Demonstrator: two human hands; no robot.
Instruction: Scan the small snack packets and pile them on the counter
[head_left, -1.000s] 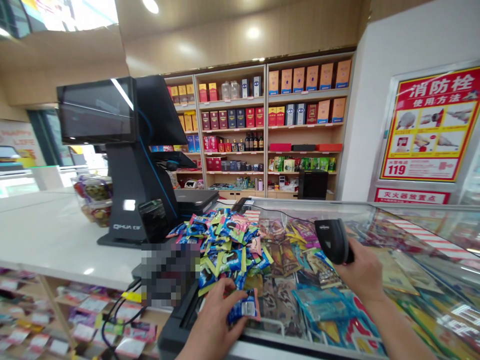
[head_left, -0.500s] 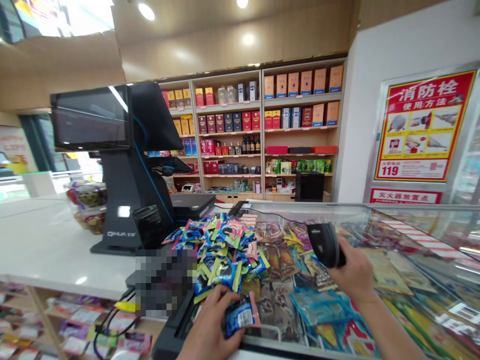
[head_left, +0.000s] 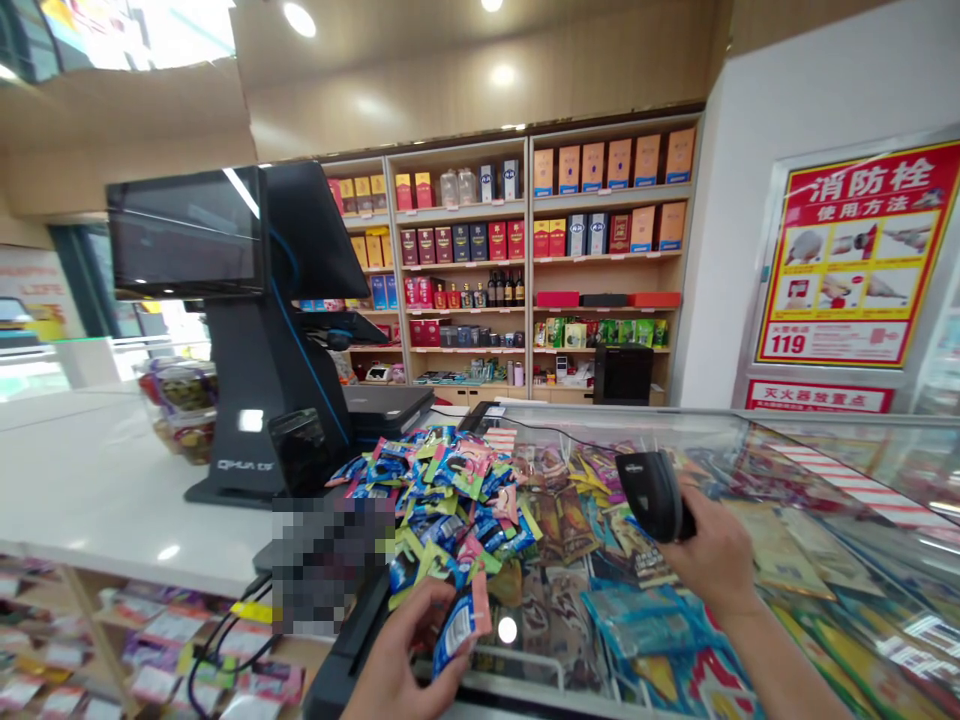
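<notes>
My left hand [head_left: 405, 655] is closed on a small blue and pink snack packet [head_left: 459, 622], lifted and tilted just above the near edge of the glass freezer lid [head_left: 675, 440]. My right hand [head_left: 712, 560] grips a black handheld barcode scanner [head_left: 652, 495], its head turned left toward the packet. A light spot [head_left: 507, 629] shows on the glass right of the packet. Behind the packet lies a pile of several small blue, green and pink packets [head_left: 442, 490] on the lid.
A black point-of-sale terminal [head_left: 247, 320] with two screens stands on the white counter [head_left: 97, 490] at left. A tub of wrapped snacks [head_left: 184, 405] sits behind it. Shelves of boxes and bottles [head_left: 525, 250] line the back wall. A red fire-hydrant poster [head_left: 859, 255] hangs at right.
My left hand has lifted the packet off the glass and tilted it upright toward the scanner. The scanner hand has stayed nearly still. A light spot now shows on the glass.
</notes>
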